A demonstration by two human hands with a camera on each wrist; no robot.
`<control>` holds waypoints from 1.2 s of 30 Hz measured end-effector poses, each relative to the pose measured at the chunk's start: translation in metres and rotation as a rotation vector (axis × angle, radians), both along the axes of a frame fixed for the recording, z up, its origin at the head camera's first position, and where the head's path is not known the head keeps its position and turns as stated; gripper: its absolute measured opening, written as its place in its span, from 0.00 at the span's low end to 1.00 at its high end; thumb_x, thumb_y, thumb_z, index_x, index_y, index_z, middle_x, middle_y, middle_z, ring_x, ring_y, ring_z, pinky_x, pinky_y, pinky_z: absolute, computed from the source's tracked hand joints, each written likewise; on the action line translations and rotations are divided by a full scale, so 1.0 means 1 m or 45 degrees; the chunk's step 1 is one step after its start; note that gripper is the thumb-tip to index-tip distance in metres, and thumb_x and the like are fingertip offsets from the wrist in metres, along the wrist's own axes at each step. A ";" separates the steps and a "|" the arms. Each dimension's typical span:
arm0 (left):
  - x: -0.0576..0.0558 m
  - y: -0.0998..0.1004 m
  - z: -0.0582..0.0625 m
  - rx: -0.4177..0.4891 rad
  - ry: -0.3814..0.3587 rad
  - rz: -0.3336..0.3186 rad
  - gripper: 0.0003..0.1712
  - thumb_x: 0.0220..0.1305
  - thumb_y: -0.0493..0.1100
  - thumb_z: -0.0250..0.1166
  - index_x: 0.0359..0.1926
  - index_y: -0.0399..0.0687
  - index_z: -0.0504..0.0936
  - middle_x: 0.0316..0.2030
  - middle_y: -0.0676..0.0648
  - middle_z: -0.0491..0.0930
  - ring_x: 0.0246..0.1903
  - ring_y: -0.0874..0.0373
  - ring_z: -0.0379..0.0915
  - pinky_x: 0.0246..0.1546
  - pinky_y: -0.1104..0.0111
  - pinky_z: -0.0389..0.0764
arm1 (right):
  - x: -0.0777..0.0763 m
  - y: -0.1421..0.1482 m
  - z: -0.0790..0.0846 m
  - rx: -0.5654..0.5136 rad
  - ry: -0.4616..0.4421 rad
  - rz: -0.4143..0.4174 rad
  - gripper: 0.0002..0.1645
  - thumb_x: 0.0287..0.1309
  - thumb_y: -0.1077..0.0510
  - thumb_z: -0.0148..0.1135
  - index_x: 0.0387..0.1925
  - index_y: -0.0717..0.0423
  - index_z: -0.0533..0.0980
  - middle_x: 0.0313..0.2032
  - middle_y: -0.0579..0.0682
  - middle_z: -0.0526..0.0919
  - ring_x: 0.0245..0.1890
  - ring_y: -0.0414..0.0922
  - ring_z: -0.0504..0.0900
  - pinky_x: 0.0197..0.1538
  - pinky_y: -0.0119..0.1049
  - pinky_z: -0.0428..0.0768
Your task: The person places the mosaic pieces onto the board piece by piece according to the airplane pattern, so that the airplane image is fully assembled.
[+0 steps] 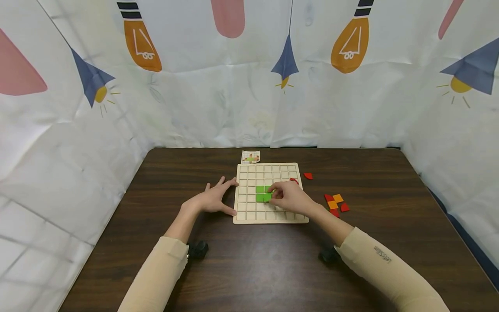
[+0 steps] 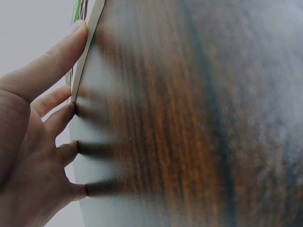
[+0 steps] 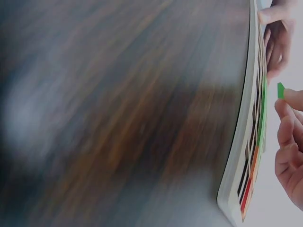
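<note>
A pale wooden grid board (image 1: 245, 216) lies in the middle of the table. My left hand (image 1: 212, 198) is spread along its left side, thumb and fingertips at the edge. Between thumb and forefinger, my right hand (image 1: 290, 198) pinches a small green tile (image 3: 280, 91), held over the board. Several green squares (image 1: 260, 189) sit together in the grid's centre, partly covered by the right fingers. Beyond that hand a red piece (image 1: 294, 180) shows on the board. From the right wrist, an orange piece (image 3: 254, 163) is also visible on it.
A small picture card (image 1: 250, 157) lies behind the board. To the right, a single red piece (image 1: 308, 176) lies near the board, and a loose group of red and orange pieces (image 1: 332, 204) farther out. A printed white curtain (image 1: 234, 108) hangs behind the dark wooden table (image 1: 257, 268).
</note>
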State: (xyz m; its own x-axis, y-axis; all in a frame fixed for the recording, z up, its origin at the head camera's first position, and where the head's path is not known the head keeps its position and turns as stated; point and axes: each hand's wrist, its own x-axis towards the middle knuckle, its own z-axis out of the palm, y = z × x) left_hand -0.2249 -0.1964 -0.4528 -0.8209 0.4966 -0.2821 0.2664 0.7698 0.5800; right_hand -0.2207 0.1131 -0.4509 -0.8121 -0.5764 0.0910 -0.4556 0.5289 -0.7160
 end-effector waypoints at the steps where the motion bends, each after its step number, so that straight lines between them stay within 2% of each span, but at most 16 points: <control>1: 0.000 0.000 0.000 -0.001 0.002 0.000 0.58 0.55 0.58 0.80 0.79 0.50 0.58 0.81 0.43 0.42 0.79 0.41 0.27 0.69 0.31 0.29 | 0.000 -0.002 0.000 0.003 -0.001 -0.001 0.15 0.58 0.63 0.75 0.46 0.63 0.84 0.30 0.42 0.86 0.30 0.37 0.82 0.38 0.35 0.82; 23: 0.001 0.001 0.003 0.006 -0.002 0.007 0.58 0.55 0.59 0.80 0.78 0.50 0.58 0.81 0.43 0.42 0.79 0.40 0.27 0.68 0.30 0.29 | -0.010 -0.039 -0.006 0.034 0.027 0.008 0.13 0.56 0.62 0.77 0.43 0.61 0.84 0.27 0.41 0.85 0.29 0.36 0.82 0.39 0.34 0.81; 36: 0.001 0.001 0.002 0.006 -0.008 0.005 0.59 0.55 0.60 0.79 0.79 0.49 0.57 0.82 0.43 0.42 0.79 0.40 0.26 0.68 0.30 0.29 | -0.009 -0.054 -0.006 0.133 0.012 -0.060 0.14 0.56 0.60 0.77 0.43 0.60 0.84 0.25 0.40 0.82 0.27 0.37 0.79 0.41 0.35 0.80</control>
